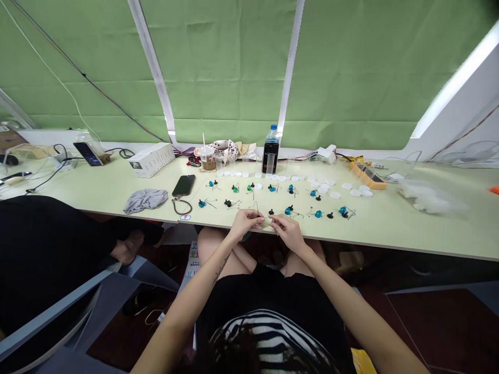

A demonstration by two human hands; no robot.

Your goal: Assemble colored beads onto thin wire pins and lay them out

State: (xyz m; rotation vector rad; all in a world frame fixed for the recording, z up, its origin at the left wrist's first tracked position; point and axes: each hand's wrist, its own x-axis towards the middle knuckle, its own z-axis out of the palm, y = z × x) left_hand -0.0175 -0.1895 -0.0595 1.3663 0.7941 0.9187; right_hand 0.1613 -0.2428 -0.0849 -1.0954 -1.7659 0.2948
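At the table's front edge, my left hand (247, 223) pinches a thin bent wire (256, 206) that sticks up above its fingertips. Close beside it, my right hand (287, 231) has thumb and fingers pressed together on something too small to make out. A small black knob-like piece (271, 212) lies just beyond the fingertips. Past both hands, little sets of blue, green and black pieces with bent wires are spread in rows, among them a blue piece (288, 210) near my right hand and a black piece (227, 202) near my left.
White round caps (334, 195) lie behind the pieces. A phone (270, 158) leans on a water bottle (272, 134). Another phone (184, 185), a grey cloth (146, 201), a drink cup (208, 158), a white box (153, 160) and a yellow meter (367, 175) surround them. Someone sits at left.
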